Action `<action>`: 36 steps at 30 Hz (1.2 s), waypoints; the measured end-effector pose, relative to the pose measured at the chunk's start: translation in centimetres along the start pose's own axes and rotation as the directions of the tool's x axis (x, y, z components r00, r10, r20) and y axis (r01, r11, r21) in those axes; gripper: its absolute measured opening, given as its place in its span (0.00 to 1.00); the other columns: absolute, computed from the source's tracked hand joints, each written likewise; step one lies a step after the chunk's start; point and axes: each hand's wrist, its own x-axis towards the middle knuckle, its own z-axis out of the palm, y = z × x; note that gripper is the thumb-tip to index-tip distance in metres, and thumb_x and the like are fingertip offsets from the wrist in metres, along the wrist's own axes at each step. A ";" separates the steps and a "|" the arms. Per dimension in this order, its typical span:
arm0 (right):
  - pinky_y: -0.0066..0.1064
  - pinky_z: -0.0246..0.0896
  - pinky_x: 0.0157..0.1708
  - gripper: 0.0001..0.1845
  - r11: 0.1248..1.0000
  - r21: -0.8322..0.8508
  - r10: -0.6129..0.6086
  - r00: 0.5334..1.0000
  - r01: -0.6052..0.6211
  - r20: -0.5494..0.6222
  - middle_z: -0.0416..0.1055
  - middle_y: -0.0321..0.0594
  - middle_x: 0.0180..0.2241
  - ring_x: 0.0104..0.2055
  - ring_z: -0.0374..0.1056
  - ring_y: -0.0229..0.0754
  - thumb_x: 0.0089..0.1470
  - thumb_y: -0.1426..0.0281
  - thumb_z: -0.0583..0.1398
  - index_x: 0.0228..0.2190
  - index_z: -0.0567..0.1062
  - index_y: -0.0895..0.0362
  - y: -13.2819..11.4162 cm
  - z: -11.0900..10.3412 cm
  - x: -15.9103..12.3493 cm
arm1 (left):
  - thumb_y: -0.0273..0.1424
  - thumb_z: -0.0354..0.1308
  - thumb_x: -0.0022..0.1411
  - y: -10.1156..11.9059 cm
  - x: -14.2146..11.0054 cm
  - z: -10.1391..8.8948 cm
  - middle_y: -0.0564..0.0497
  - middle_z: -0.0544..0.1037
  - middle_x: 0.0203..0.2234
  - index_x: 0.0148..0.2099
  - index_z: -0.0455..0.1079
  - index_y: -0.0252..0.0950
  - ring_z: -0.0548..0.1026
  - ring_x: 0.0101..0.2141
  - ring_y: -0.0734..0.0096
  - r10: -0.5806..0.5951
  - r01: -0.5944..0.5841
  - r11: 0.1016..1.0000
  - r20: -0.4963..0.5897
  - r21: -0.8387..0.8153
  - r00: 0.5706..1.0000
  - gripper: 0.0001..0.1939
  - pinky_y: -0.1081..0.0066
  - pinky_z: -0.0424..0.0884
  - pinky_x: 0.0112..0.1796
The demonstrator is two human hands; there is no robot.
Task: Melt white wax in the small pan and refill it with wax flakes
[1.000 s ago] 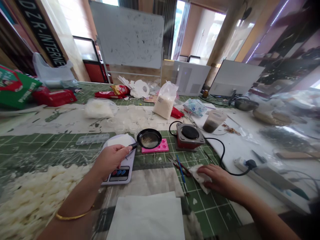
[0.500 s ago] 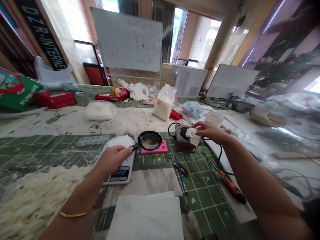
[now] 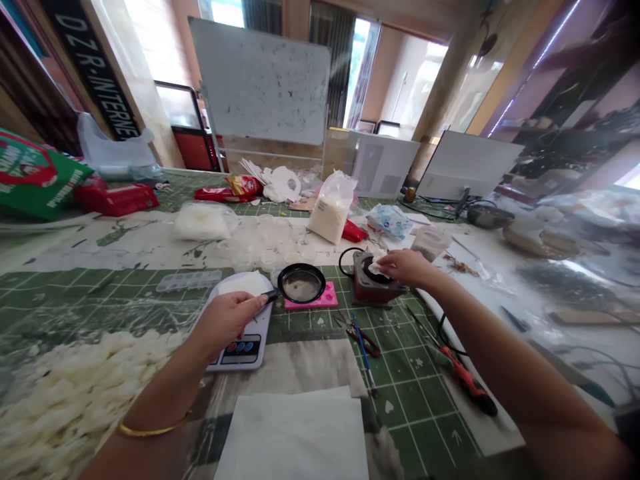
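My left hand (image 3: 230, 321) grips the handle of a small black frying pan (image 3: 301, 283), held level above a pink silicone mold (image 3: 327, 295). The pan's bottom looks greyish and stained. Beneath my left hand lies a white kitchen scale (image 3: 255, 337) with coloured buttons. My right hand (image 3: 405, 267) is closed on a crumpled white tissue (image 3: 379, 261), pressed on the dark round plate of a small electric hot plate (image 3: 373, 290). Part of the tissue is hidden by my fingers.
White paper sheets (image 3: 295, 437) lie at the front. Pliers (image 3: 369, 343), a blue brush (image 3: 361, 347) and a red-handled screwdriver (image 3: 463, 377) lie right of centre. White flakes (image 3: 85, 393) are heaped at left. A bag of white granules (image 3: 331, 213) stands behind.
My right hand has moved left and in over the hot plate, bringing the tissue down onto its round plate. My left hand and the pan hold nearly the same place.
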 end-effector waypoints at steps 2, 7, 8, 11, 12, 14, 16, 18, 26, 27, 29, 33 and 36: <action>0.28 0.57 0.35 0.13 1.000 0.004 -0.012 1.000 0.012 0.022 0.75 0.39 0.37 0.38 0.68 0.42 0.50 0.65 0.55 0.35 0.77 0.53 0.5 -0.4 0.4 | 0.50 0.54 0.50 -0.1 0.0 0.1 0.58 0.58 0.10 0.26 0.67 0.36 0.60 0.13 0.76 0.007 -0.007 1.000 -0.002 0.010 1.000 0.20 0.76 0.56 0.15; 0.28 0.58 0.32 0.13 0.999 -0.007 0.039 0.999 -0.039 0.002 0.75 0.44 0.35 0.37 0.69 0.44 0.49 0.70 0.54 0.36 0.76 0.57 -0.1 -0.3 1.8 | 0.50 0.54 0.50 -0.4 0.2 0.3 0.58 0.59 0.09 0.25 0.66 0.36 0.60 0.13 0.76 0.014 -0.014 1.000 -0.007 0.005 1.000 0.20 0.77 0.56 0.15; 0.30 0.58 0.33 0.15 0.998 -0.011 0.058 0.998 -0.058 -0.013 0.74 0.47 0.37 0.37 0.68 0.45 0.50 0.70 0.53 0.38 0.75 0.59 -0.5 -0.2 2.0 | 0.50 0.54 0.50 -0.4 0.2 0.3 0.58 0.59 0.09 0.26 0.66 0.36 0.60 0.13 0.76 0.013 -0.013 1.000 -0.008 0.004 1.000 0.21 0.77 0.56 0.15; 0.30 0.58 0.36 0.17 0.999 0.004 0.032 0.999 -0.032 -0.023 0.73 0.49 0.40 0.41 0.68 0.46 0.51 0.71 0.51 0.40 0.75 0.60 -1.8 -0.3 1.6 | 0.50 0.54 0.50 -0.3 0.1 0.2 0.58 0.60 0.10 0.25 0.66 0.36 0.60 0.13 0.76 0.018 -0.018 1.000 -0.001 0.014 1.000 0.21 0.77 0.55 0.14; 0.29 0.58 0.38 0.16 1.000 0.019 -0.009 1.000 0.009 -0.002 0.74 0.45 0.41 0.41 0.68 0.44 0.51 0.71 0.52 0.39 0.76 0.57 -2.0 -0.5 1.4 | 0.51 0.54 0.50 -0.3 0.1 0.2 0.58 0.60 0.10 0.25 0.65 0.36 0.60 0.13 0.76 0.020 -0.020 1.000 0.000 0.020 1.000 0.21 0.77 0.55 0.14; 0.25 0.58 0.38 0.14 0.995 0.052 -0.087 0.995 0.084 0.058 0.75 0.37 0.38 0.39 0.68 0.39 0.48 0.71 0.56 0.36 0.77 0.53 -1.8 -1.0 0.9 | 0.51 0.54 0.50 -0.2 0.1 0.2 0.58 0.60 0.10 0.24 0.65 0.36 0.61 0.13 0.76 0.024 -0.024 0.999 0.001 0.022 1.000 0.21 0.77 0.56 0.15; 0.23 0.58 0.35 0.13 0.993 0.067 -0.101 0.990 0.095 0.098 0.76 0.33 0.35 0.36 0.69 0.37 0.44 0.72 0.58 0.34 0.78 0.51 -1.0 -1.4 0.8 | 0.50 0.55 0.50 -0.2 0.1 0.2 0.58 0.61 0.10 0.25 0.65 0.36 0.61 0.14 0.76 0.026 -0.026 1.000 0.005 -0.001 1.000 0.21 0.77 0.56 0.15; 0.25 0.58 0.33 0.13 0.998 0.052 -0.044 0.996 0.040 0.082 0.77 0.35 0.33 0.34 0.69 0.39 0.44 0.73 0.58 0.33 0.78 0.53 -0.2 -1.4 1.3 | 0.50 0.55 0.50 -0.2 0.1 0.3 0.58 0.60 0.10 0.25 0.65 0.36 0.61 0.13 0.76 0.018 -0.017 0.999 0.011 -0.041 1.000 0.20 0.77 0.55 0.14; 0.25 0.56 0.43 0.14 0.987 0.116 -0.109 0.993 0.113 -0.040 0.74 0.37 0.41 0.43 0.67 0.39 0.51 0.70 0.54 0.37 0.77 0.53 -1.4 0.4 1.6 | 0.45 0.58 0.49 0.5 -0.1 0.3 0.59 0.62 0.12 0.22 0.62 0.35 0.57 0.11 0.82 -0.039 0.053 0.958 0.054 -0.281 0.998 0.19 0.78 0.53 0.13; 0.23 0.57 0.43 0.14 0.980 0.138 -0.139 0.990 0.140 -0.021 0.75 0.34 0.40 0.42 0.68 0.37 0.50 0.69 0.55 0.37 0.77 0.52 -1.2 0.2 1.2 | 0.45 0.59 0.48 0.5 -0.1 0.3 0.59 0.62 0.12 0.22 0.63 0.35 0.57 0.11 0.82 -0.042 0.056 0.954 0.054 -0.294 0.998 0.18 0.78 0.53 0.13; 0.22 0.59 0.40 0.12 0.976 0.166 -0.147 0.989 0.142 0.018 0.76 0.32 0.37 0.38 0.69 0.36 0.47 0.70 0.57 0.35 0.78 0.51 -0.2 -0.2 0.7 | 0.44 0.59 0.48 0.4 0.0 0.2 0.59 0.62 0.11 0.21 0.62 0.34 0.56 0.10 0.82 -0.040 0.052 0.950 0.045 -0.307 0.998 0.18 0.78 0.54 0.13; 0.28 0.61 0.35 0.12 0.989 0.147 -0.027 0.999 0.024 0.017 0.77 0.37 0.32 0.34 0.70 0.41 0.46 0.73 0.57 0.33 0.78 0.55 1.5 -0.4 1.3 | 0.45 0.59 0.48 0.2 0.2 0.3 0.59 0.61 0.11 0.21 0.62 0.34 0.57 0.10 0.83 -0.026 0.034 0.952 0.030 -0.305 0.999 0.19 0.79 0.53 0.12; 0.33 0.59 0.39 0.15 0.991 0.136 0.020 0.999 -0.015 -0.038 0.75 0.45 0.36 0.39 0.69 0.46 0.47 0.74 0.54 0.35 0.77 0.59 0.5 0.3 2.3 | 0.45 0.59 0.48 0.2 0.2 0.3 0.59 0.62 0.11 0.21 0.62 0.34 0.58 0.11 0.82 -0.022 0.029 0.955 0.027 -0.294 0.999 0.19 0.79 0.52 0.12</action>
